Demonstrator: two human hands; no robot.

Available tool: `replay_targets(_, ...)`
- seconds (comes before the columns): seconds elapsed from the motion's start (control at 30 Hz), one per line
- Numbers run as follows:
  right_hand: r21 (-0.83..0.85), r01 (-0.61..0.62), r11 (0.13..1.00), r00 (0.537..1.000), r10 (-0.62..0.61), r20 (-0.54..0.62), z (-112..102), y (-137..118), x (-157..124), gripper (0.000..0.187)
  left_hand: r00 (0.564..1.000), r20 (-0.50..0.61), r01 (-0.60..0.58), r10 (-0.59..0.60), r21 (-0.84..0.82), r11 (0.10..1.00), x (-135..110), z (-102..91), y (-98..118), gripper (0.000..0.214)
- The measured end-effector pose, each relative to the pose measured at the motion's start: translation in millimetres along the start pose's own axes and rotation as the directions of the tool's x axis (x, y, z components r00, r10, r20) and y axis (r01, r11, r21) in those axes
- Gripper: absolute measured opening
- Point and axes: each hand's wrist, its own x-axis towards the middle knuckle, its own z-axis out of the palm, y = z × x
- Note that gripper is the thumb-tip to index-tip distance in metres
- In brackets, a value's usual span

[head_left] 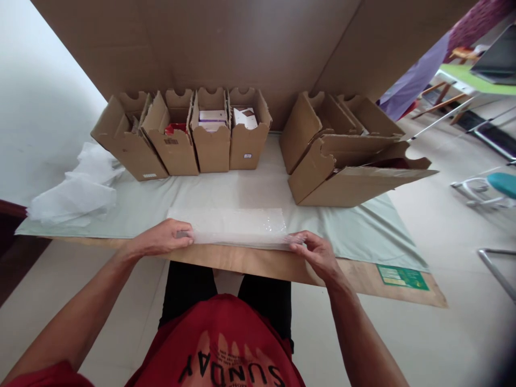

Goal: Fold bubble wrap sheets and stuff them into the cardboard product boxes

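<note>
A strip of clear, shiny plastic wrap, perhaps bubble wrap (234,223), lies across the front of the cloth-covered table. Its near edge looks folded or rolled, close to the table's front edge. My left hand (165,236) pinches the left end of that near edge between thumb and fingers. At the right end, my right hand (316,251) grips the bunched plastic the same way. Whether anything lies inside the fold cannot be made out.
Several open cardboard bins (213,148) stand in a row at the back, some with small boxes. More cardboard bins (326,180) stand at the right. Crumpled translucent sheets (76,188) lie at the left on the pale green cloth (258,185). A cardboard panel (226,43) rises behind.
</note>
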Motion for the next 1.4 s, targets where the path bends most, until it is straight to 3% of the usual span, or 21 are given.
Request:
replay_targets(0.07,-0.005,0.001,1.0,0.999,-0.001,0.033,3,2,1,0.034,0.995,0.101,0.017,-0.012,-0.051,0.999,3,-5.4,-1,0.028)
replay_targets(0.13,-0.045,-0.013,0.999,0.999,0.015,0.048,8,3,2,0.03,0.993,0.111,0.036,-0.028,-0.069,0.997,9,-8.7,-4,0.03)
replay_targets(0.27,-0.06,-0.059,0.996,0.996,0.056,-0.062,17,1,5,0.03,0.995,0.007,0.098,-0.099,-0.192,0.976,7,-13.4,-23,0.033)
replay_targets(0.37,-0.058,-0.078,0.995,0.99,0.071,-0.12,21,-2,8,0.029,0.983,-0.056,0.133,-0.173,-0.427,0.895,-9,-12.4,-41,0.05)
replay_targets(0.47,-0.053,-0.099,0.994,0.982,0.089,-0.169,26,-3,12,0.028,0.963,-0.129,0.138,-0.236,-0.517,0.845,-21,-3.4,-51,0.068)
replay_targets(0.6,-0.05,-0.12,0.992,0.969,0.106,-0.221,33,2,20,0.028,0.908,-0.263,0.197,-0.327,-0.421,0.885,-15,14.6,-48,0.069)
replay_targets(0.73,-0.077,-0.166,0.983,0.955,0.141,-0.26,37,8,25,0.029,0.82,-0.456,0.32,-0.345,-0.134,0.938,-2,29.1,-46,0.066)
replay_targets(0.8,-0.139,-0.19,0.972,0.946,0.143,-0.29,38,9,27,0.032,0.797,-0.504,0.366,-0.333,-0.035,0.93,1,34.9,-47,0.067)
replay_targets(1.07,-0.433,-0.215,0.875,0.941,0.066,-0.333,43,6,32,0.038,0.792,-0.535,0.417,-0.294,0.122,0.901,3,51.3,-55,0.061)
replay_targets(1.2,-0.587,-0.219,0.779,0.938,0.001,-0.348,44,3,27,0.042,0.775,-0.564,0.447,-0.284,0.171,0.878,2,52.5,-48,0.058)
replay_targets(1.3,-0.669,-0.293,0.684,0.94,0.077,-0.333,43,-5,29,0.047,0.754,-0.573,0.515,-0.323,0.209,0.831,0,49.5,-41,0.058)
replay_targets(1.4,-0.701,-0.344,0.625,0.938,0.202,-0.28,41,-17,41,0.048,0.761,-0.517,0.569,-0.393,0.239,0.787,3,44.2,-37,0.055)
